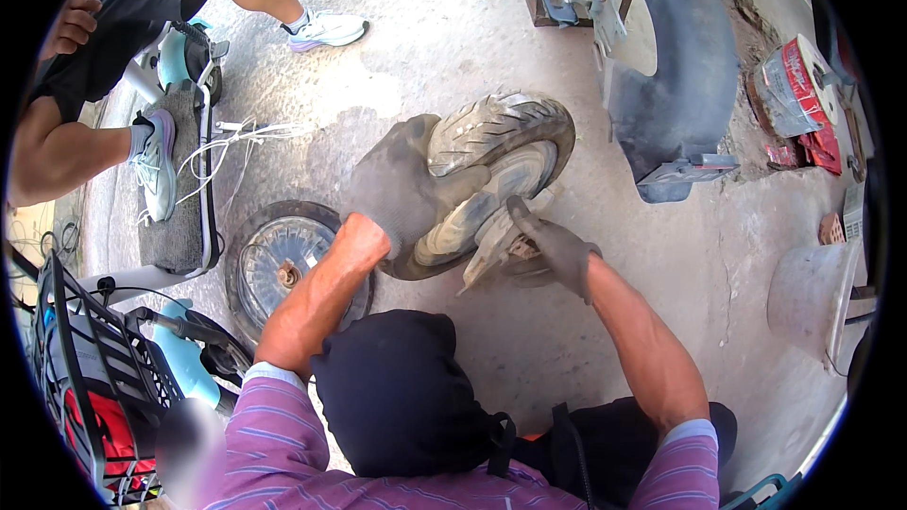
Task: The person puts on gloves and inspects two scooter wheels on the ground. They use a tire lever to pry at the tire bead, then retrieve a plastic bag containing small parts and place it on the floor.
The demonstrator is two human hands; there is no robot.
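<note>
A gloved left hand [402, 179] clasps a dusty scooter wheel [515, 175] (its tyre [482, 129] grooved) at the scene's centre; the gloved right hand [561, 252] touches its right side, fingers partly hidden, so I cannot tell whether it grips. 1 more wheel [272, 260] lies flat on concrete [699, 255], left.
</note>
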